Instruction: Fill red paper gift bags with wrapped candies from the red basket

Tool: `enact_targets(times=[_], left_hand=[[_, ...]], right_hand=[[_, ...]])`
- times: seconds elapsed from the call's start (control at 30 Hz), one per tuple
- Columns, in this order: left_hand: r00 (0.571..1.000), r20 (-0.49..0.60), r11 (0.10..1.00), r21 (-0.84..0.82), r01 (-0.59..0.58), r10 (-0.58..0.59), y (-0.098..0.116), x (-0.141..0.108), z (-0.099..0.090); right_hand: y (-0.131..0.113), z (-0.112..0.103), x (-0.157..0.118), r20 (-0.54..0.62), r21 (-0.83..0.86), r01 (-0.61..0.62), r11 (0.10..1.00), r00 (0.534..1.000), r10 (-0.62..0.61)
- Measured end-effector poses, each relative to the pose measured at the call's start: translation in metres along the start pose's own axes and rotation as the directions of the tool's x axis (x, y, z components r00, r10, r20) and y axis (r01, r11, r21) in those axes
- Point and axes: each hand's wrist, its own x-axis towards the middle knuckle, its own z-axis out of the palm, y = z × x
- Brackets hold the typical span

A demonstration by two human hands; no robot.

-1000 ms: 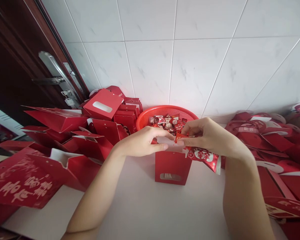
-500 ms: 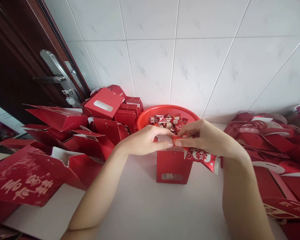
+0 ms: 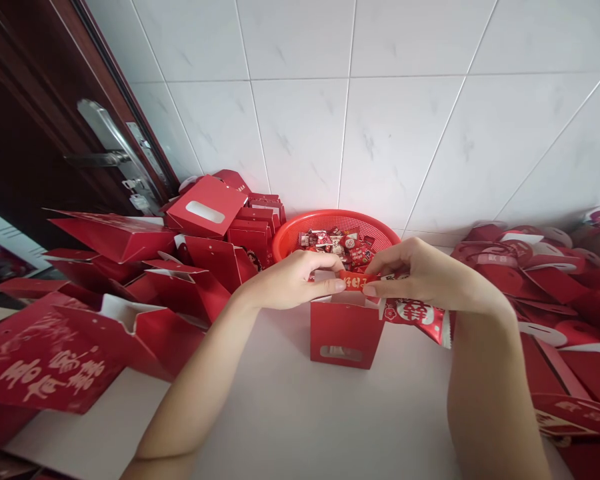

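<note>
Just above one windowed red box (image 3: 347, 333), I see one orange-red packet (image 3: 353, 283) pinched between the fingertips of the left hand (image 3: 300, 283) and right hand (image 3: 420, 277); one foil packet (image 3: 415, 312), gripped by the latter, juts rightward. One basket (image 3: 300, 230) sits behind the box.

Dark reddish-brown door (image 3: 35, 87) at upper left of the frame, metal lever handle (image 3: 97, 159) on it, keys (image 3: 139, 201) just below the handle, white marbled wall tiles (image 3: 295, 40) across the top, more red gift boxes (image 3: 230, 220) crowding the left side.
</note>
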Motion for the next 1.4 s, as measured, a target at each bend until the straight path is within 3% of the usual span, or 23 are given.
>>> enact_targets(times=[0.3, 0.5, 0.7, 0.93, 1.1, 1.4], left_hand=[[0.987, -0.137, 0.988, -0.113, -0.101, 0.085, -0.002, 0.000, 0.000], [0.985, -0.129, 0.973, -0.184, -0.139, 0.116, -0.002, 0.000, 0.000], [0.981, -0.154, 0.982, -0.133, -0.135, 0.114, 0.000, -0.002, 0.000], [0.992, -0.075, 0.972, -0.205, -0.112, 0.099, 0.007, -0.006, -0.004], [0.975, -0.194, 0.968, -0.201, -0.150, 0.111, 0.009, -0.007, -0.003], [0.937, -0.339, 0.959, -0.227, -0.167, 0.083, 0.008, -0.005, 0.005]], right_hand=[[0.001, 0.002, 0.001, -0.054, 0.101, 0.081, 0.992, 0.996, -0.076], [-0.003, 0.002, -0.002, -0.079, 0.171, 0.142, 0.975, 0.988, -0.130], [-0.003, 0.002, -0.003, -0.062, 0.168, 0.180, 0.969, 0.983, -0.172], [-0.008, 0.003, -0.006, -0.014, 0.101, 0.238, 0.966, 0.971, -0.238], [-0.005, 0.003, -0.007, -0.087, 0.148, 0.197, 0.969, 0.979, -0.186], [-0.005, 0.002, -0.003, -0.095, 0.236, 0.178, 0.955, 0.983, -0.159]])
